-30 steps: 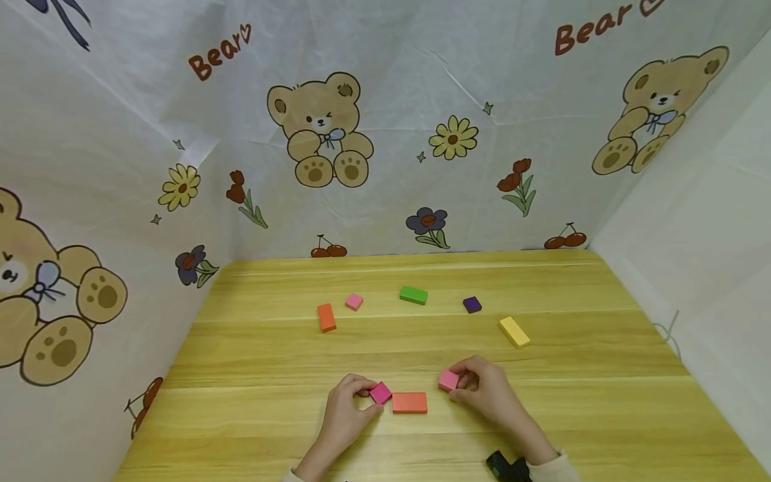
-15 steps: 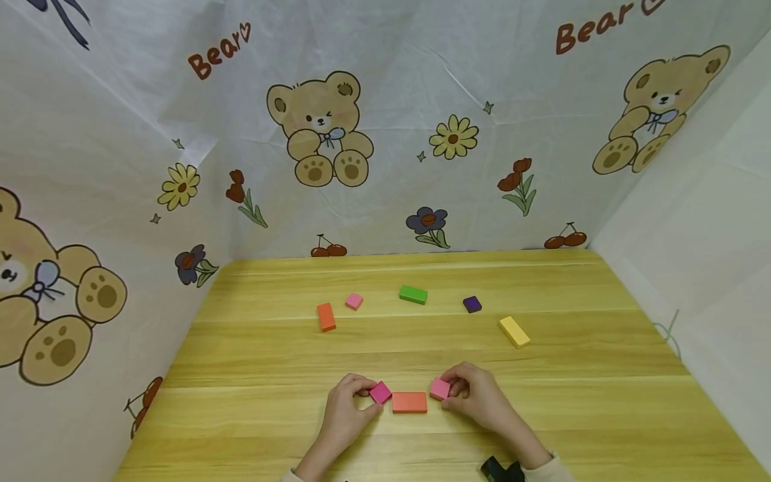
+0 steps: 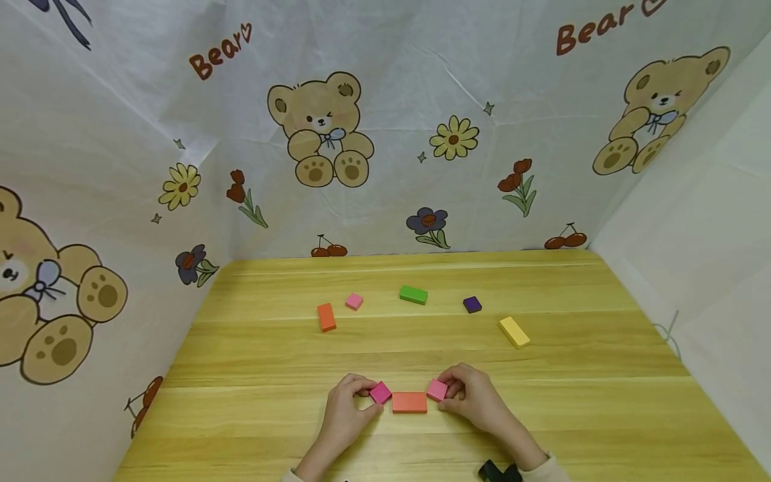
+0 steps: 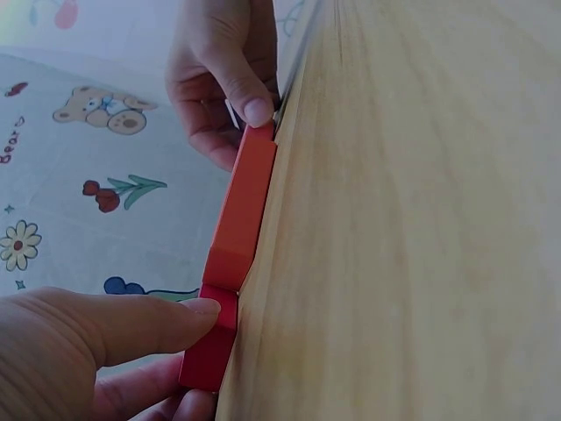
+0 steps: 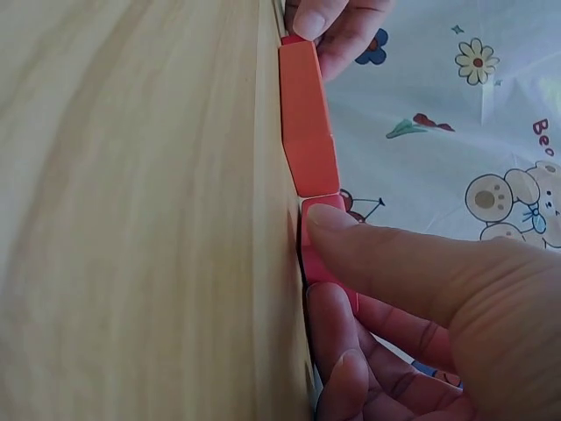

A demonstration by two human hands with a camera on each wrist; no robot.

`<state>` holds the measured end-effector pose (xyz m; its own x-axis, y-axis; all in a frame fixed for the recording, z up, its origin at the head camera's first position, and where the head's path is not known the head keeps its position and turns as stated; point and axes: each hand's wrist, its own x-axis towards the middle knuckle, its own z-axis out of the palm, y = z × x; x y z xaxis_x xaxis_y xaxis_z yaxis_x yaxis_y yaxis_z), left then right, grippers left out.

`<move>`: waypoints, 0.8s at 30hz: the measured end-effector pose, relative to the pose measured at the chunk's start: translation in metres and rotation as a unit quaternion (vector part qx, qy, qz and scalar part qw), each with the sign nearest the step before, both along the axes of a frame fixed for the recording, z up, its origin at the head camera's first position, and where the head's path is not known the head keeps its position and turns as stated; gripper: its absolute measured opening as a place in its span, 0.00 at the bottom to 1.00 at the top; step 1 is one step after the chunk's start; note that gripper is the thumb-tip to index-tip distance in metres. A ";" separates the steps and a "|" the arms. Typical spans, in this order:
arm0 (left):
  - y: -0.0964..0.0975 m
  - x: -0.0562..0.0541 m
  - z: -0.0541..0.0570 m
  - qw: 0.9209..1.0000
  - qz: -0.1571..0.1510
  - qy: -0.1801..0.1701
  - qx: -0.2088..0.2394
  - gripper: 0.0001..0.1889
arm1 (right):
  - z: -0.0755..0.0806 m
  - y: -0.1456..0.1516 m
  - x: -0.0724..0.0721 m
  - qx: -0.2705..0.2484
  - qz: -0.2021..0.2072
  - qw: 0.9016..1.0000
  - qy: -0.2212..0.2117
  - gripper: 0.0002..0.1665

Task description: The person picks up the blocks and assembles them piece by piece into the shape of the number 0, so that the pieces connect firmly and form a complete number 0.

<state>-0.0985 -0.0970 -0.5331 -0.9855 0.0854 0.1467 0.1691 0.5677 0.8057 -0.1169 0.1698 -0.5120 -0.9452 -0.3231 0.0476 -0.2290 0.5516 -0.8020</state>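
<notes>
A flat orange-red rectangular block lies on the table between my two hands. At its left end my left hand pinches a magenta square block, turned cornerwise with one corner by the orange-red block. On the other side my right hand pinches a pink square block, also tilted, close against the right end. In the left wrist view, the thumb rests on the magenta block. The right wrist view has my thumb and fingers around the pink block, partly hiding it.
Farther back on the wooden table lie an orange block, a small pink block, a green block, a purple block and a yellow block. A bear-printed cloth stands behind.
My right hand has moved left with the pink block, bringing it up to the orange-red block's right end. My left hand and the magenta block have stayed in place.
</notes>
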 end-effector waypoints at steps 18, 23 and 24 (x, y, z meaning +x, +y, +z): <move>0.000 0.001 0.002 1.000 -0.003 -0.003 0.005 0.16 | -0.003 -0.001 0.000 0.011 0.003 1.000 0.009 0.20; 0.000 0.001 0.002 1.000 -0.002 -0.009 0.007 0.16 | -0.003 -0.001 0.000 0.011 0.006 1.000 0.011 0.20; 0.000 0.001 0.002 1.000 -0.002 -0.009 0.007 0.16 | -0.003 -0.001 0.000 0.011 0.006 1.000 0.012 0.20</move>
<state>-0.0978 -0.0974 -0.5310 -0.9877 0.0881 0.1292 0.1563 0.5562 0.8162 -0.1170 0.1690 -0.5155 -0.9401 -0.3350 0.0623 -0.2538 0.5663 -0.7842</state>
